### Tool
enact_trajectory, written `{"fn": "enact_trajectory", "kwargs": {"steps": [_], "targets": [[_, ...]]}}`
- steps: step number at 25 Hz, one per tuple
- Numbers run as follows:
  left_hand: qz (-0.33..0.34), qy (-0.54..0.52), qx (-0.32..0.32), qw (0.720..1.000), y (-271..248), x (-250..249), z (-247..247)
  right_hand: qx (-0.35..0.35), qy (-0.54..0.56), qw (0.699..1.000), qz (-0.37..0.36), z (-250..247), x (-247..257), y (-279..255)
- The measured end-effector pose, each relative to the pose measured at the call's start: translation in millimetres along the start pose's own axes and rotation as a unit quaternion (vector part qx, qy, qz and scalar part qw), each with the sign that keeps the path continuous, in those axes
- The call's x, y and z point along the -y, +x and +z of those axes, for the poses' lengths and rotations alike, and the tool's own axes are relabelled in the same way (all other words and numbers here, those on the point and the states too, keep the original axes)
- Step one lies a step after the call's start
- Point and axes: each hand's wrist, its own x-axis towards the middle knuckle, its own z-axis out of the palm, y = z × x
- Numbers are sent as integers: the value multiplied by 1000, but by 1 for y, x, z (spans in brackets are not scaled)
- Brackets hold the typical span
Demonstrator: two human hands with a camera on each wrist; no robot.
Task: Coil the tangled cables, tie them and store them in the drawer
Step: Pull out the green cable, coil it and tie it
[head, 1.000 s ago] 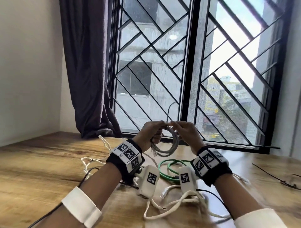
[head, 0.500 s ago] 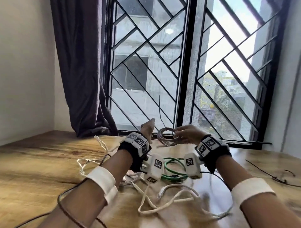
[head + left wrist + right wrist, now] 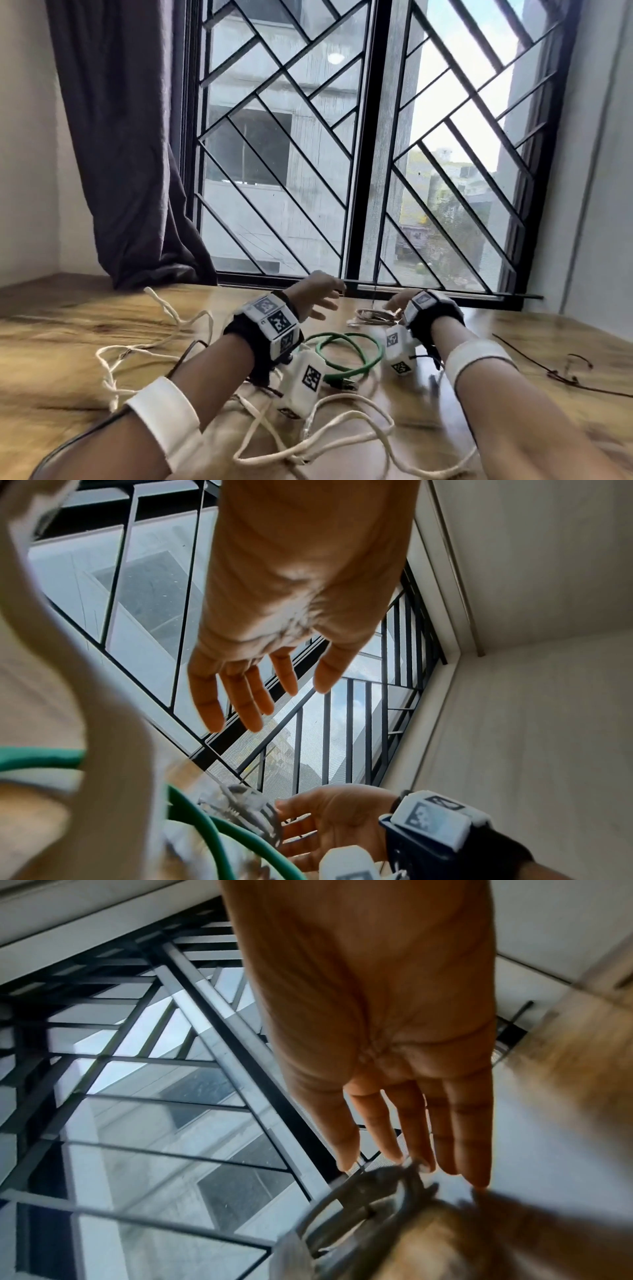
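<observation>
both hands are out over the wooden table (image 3: 61, 346) by the window (image 3: 359, 137), and neither one grips anything. the left hand (image 3: 317, 296) hangs above the table with fingers spread and straight, clear in the left wrist view too, where the fingers (image 3: 240, 693) fan out against the glass. the right hand (image 3: 397, 303) is low, fingers stretched long and close together; from the right wrist view the fingertips (image 3: 479, 1177) sit right at the grey coil (image 3: 369, 1199), touching or just shy of it, hard to tell through the blur. that grey coil (image 3: 373, 315) lies flat on the table between the two hands, near the window sill. just in front of it lies the green cable (image 3: 346, 356), looped on the table between the wrists. nearer the camera, the white cables (image 3: 308, 448) sprawl loose and tangled across the wood, with another strand trailing off to the left. a thin dark wire (image 3: 561, 370) lies well apart on the right. a dark curtain (image 3: 126, 137) hangs at the left of the window.
</observation>
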Motion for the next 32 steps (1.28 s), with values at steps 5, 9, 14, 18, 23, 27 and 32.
{"fn": "enact_trajectory", "kwargs": {"steps": [5,9,14,18,23,27,32], "targets": [[118,-183,-90,972,-18,-15,-30,8,-32,999,-28,-16,53,-37],[180,-304,-196,915,-34,-26,-61,207,-39,977,-38,-2,74,-77],[126,-279,-159,939,-41,-13,-58,58,-182,978,-88,15,62,-77],[106,-181,-152,966,-37,-11,-53,17,104,986,-127,-6,81,-93],[96,-25,-149,984,-36,-6,-51,-150,258,915,-272,-47,119,-117],[121,37,-101,987,-36,-1,-50,-254,371,844,-294,-66,135,-126],[181,41,-64,981,-32,1,-52,-340,429,811,-207,-44,121,-105]]}}
